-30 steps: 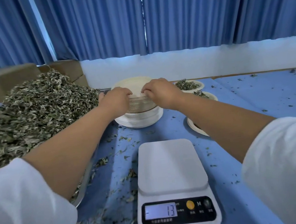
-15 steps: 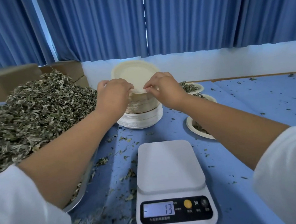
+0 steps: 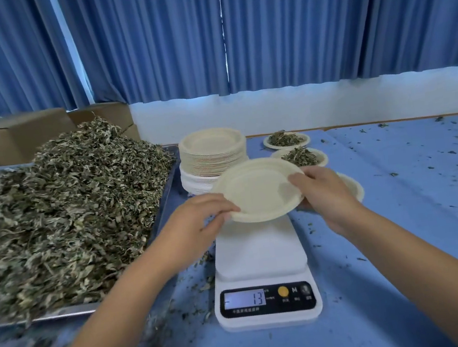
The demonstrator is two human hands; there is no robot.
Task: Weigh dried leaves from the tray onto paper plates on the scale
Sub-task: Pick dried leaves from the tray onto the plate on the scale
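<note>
An empty cream paper plate (image 3: 257, 190) hangs tilted just above the far end of the white scale (image 3: 260, 256), whose display reads 13. My left hand (image 3: 196, 224) pinches the plate's left rim and my right hand (image 3: 324, 195) holds its right rim. Behind the held plate stands the stack of paper plates (image 3: 213, 153). On the left, a big heap of dried leaves (image 3: 60, 207) fills the metal tray (image 3: 168, 204).
Two plates with leaves (image 3: 286, 139) (image 3: 302, 156) sit at the back right, and another plate (image 3: 353, 186) is partly hidden behind my right hand. Cardboard boxes (image 3: 16, 137) stand behind the tray. Leaf crumbs lie scattered over the blue tablecloth (image 3: 418, 206).
Both hands have lifted the top plate off the stack and brought it toward me, over the scale. The scale still reads 13.
</note>
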